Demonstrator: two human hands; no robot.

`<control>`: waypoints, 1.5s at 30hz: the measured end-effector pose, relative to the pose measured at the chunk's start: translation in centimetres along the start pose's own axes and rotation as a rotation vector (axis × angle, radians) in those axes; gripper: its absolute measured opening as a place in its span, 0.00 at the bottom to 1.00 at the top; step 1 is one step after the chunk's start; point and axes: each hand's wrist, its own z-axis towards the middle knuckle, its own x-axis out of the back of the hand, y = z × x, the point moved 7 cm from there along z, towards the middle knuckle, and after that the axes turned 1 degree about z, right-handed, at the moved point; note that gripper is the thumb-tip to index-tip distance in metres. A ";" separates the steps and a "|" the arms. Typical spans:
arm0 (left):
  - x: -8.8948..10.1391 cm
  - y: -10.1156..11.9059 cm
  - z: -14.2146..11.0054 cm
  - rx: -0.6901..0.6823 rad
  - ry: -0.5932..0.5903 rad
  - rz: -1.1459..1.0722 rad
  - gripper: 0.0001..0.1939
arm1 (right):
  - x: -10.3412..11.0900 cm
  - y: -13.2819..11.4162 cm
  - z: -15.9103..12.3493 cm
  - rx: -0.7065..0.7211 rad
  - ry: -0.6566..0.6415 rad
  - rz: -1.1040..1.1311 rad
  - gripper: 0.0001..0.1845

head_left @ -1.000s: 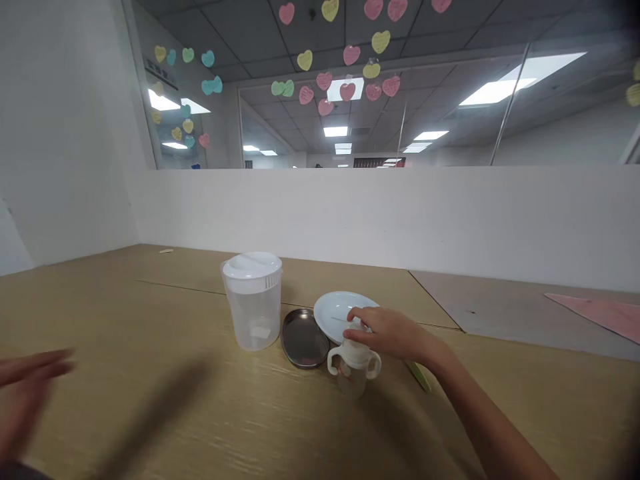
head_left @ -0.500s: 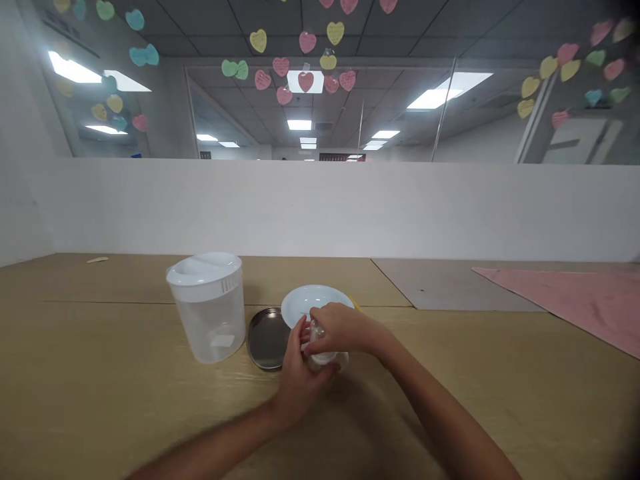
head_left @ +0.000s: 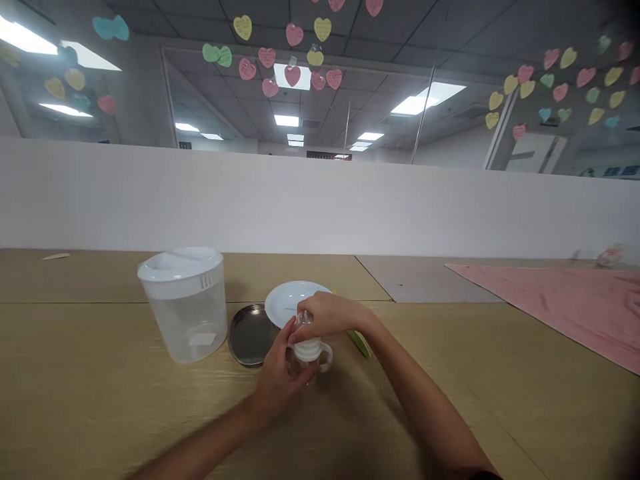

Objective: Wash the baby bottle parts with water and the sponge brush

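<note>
Tan tabletop [head_left: 90,400], lower centre of frame: left hand [head_left: 277,383] and right hand [head_left: 325,317] curl closed fingers around a light, slick-looking plastic two-handled training cup [head_left: 310,350], its handles [head_left: 327,359] the likely hold, exact grip partly hidden.

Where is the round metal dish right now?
In the head view, the round metal dish sits on the table, between the plastic pitcher and the white plate, near the person's left hand.

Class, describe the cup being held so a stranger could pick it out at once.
On the table, find the clear jug with a white lid. To its right, past a round metal dish, the left hand and right hand grip a small cup with a white handle.
</note>
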 end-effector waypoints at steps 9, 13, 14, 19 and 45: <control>0.5 0.8 0.4 0.037 0.034 0.001 0.37 | 4.8 1.5 -2.4 -0.007 0.445 0.123 0.23; 0.6 1.0 0.5 0.018 0.047 0.009 0.34 | 0.9 4.1 1.6 -0.074 0.236 -0.015 0.24; 0.6 1.0 0.6 0.013 0.050 0.007 0.34 | -0.5 4.7 2.7 -0.091 0.147 -0.068 0.23; 0.6 0.8 0.6 0.012 0.058 0.006 0.34 | -2.6 5.4 4.9 -0.079 0.090 -0.104 0.18; 0.3 -0.2 0.7 0.172 0.021 -0.133 0.35 | -0.7 -0.7 0.6 0.258 0.015 -0.093 0.17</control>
